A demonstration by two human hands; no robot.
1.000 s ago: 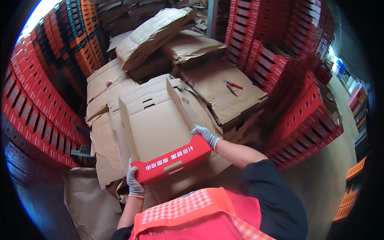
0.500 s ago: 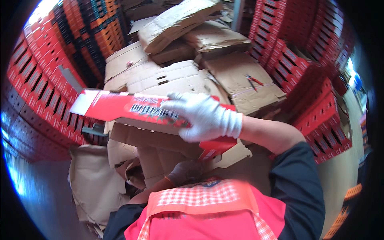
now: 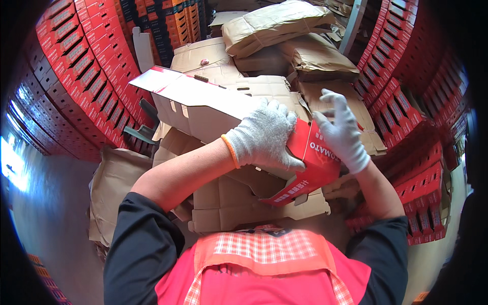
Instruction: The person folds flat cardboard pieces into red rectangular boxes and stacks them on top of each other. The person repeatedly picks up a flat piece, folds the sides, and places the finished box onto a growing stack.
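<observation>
A partly folded cardboard box (image 3: pixel 190 117), red outside and plain inside, lies slantwise in front of me. My left hand (image 3: pixel 267 133), in a pale knit glove with an orange cuff, is closed over the box's wall near its right corner, thumb pointing toward the red end panel (image 3: pixel 317 155). At that panel's right edge is my right hand (image 3: pixel 343 129), also gloved; its fingers are raised and apart, and it appears to touch the panel. Flattened brown cardboard (image 3: pixel 218 201) lies beneath the box.
Tall stacks of red boxes (image 3: pixel 91 76) rise on the left, and more red boxes (image 3: pixel 396 109) stand on the right. Paper-wrapped bundles (image 3: pixel 277 25) are piled at the back. Black and orange crates (image 3: pixel 162 25) are stacked at the far left. Brown paper (image 3: pixel 119 188) hangs at the near left.
My left hand has come up from below the box onto its wall. My right hand has left the box's printed side and moved right to the end panel. The box has tipped, showing its inside.
</observation>
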